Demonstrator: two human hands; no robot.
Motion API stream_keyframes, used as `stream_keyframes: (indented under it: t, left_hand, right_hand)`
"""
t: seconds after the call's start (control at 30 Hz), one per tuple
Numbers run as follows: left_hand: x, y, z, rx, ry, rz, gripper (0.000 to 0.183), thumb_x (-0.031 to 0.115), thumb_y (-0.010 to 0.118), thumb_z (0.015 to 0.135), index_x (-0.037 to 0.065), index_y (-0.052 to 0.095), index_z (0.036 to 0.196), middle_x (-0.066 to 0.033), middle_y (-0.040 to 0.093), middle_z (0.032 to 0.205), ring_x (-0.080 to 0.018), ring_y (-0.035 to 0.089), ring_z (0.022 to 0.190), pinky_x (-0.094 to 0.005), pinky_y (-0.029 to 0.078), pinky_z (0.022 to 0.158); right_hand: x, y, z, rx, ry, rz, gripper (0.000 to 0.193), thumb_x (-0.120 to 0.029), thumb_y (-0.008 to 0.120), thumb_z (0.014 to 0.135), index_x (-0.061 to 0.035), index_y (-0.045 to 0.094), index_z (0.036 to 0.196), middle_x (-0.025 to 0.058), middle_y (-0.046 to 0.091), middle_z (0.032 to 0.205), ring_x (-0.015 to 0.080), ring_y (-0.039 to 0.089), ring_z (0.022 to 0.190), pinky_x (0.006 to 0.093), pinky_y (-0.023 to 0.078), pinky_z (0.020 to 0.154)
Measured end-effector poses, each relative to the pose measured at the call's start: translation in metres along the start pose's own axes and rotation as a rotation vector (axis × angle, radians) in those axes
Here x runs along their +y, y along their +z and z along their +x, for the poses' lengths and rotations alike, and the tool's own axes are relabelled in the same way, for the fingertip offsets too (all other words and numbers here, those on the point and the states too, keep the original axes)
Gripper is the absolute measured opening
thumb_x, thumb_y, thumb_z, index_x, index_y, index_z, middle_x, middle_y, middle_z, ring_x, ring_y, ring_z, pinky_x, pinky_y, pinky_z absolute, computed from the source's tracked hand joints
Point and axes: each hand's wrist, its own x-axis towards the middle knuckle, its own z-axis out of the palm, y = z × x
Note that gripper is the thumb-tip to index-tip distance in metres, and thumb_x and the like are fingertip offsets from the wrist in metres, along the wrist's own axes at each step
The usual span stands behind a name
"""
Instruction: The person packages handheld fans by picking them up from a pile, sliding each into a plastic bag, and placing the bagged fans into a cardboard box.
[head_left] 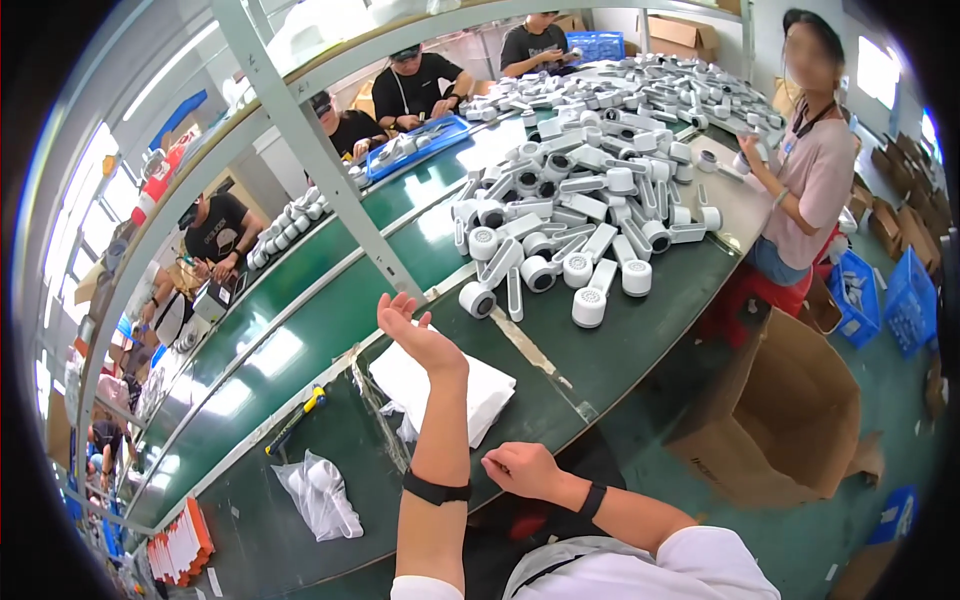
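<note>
Bright overall; glare patches the green surface (320, 315); edges bow into black.

My right sleeve (715, 565): matt white cloth
Desk (255, 540): smooth, glossy green
Heaped gadgets (600, 240): smooth white plastic
White stack (487, 388): smooth; paper or plastic, I can't tell
Bag (300, 488): clear, crinkled, shiny plastic
Box (705, 445): matt brown cardboard

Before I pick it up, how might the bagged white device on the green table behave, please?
The clear plastic bag looks thin and crinkled, so probably floppy. The white device inside looks smoothly moulded, so likely stiff; its bulkier head may dip when lifted.
</note>
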Motion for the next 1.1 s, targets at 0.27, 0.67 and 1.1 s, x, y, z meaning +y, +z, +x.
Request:
stream_keyframes:
  t: [0.27, 0.67, 1.1]
  left_hand:
    - [-0.002, 0.003, 0.007, -0.043, 0.19, 0.059, 0.048, 0.045, 0.031, 0.103, 0.009, 0.044, 0.132, -0.0054, 0.054, 0.118, -0.0173, 0.051, 0.105, -0.0352, 0.039, 0.088]
    - [0.011, 0.002, -0.002, -0.033, 0.3, 0.178, 0.045, 0.04, 0.03, 0.104, 0.007, 0.044, 0.131, -0.0063, 0.053, 0.121, -0.017, 0.05, 0.108, -0.0344, 0.037, 0.09]
    - [0.048, -0.148, -0.05, -0.303, 0.362, 0.38, 0.023, 0.02, 0.047, 0.102, 0.0, 0.06, 0.101, -0.0061, 0.062, 0.091, -0.0125, 0.057, 0.081, -0.027, 0.046, 0.075]
  right_hand:
    - [-0.002, -0.001, 0.003, 0.004, 0.042, -0.002, 0.015, -0.016, 0.066, 0.085, -0.0074, 0.064, 0.073, 0.006, 0.06, 0.065, 0.0258, 0.061, 0.059, 0.0361, 0.051, 0.052]
    - [-0.005, 0.0, -0.001, -0.041, 0.052, -0.009, 0.015, -0.016, 0.066, 0.086, -0.0075, 0.064, 0.073, 0.0059, 0.061, 0.066, 0.0253, 0.062, 0.059, 0.0353, 0.051, 0.052]
    - [-0.006, -0.008, 0.004, -0.059, 0.048, 0.046, 0.007, -0.011, 0.07, 0.084, -0.006, 0.069, 0.087, 0.0059, 0.065, 0.07, 0.0198, 0.063, 0.058, 0.0306, 0.051, 0.053]
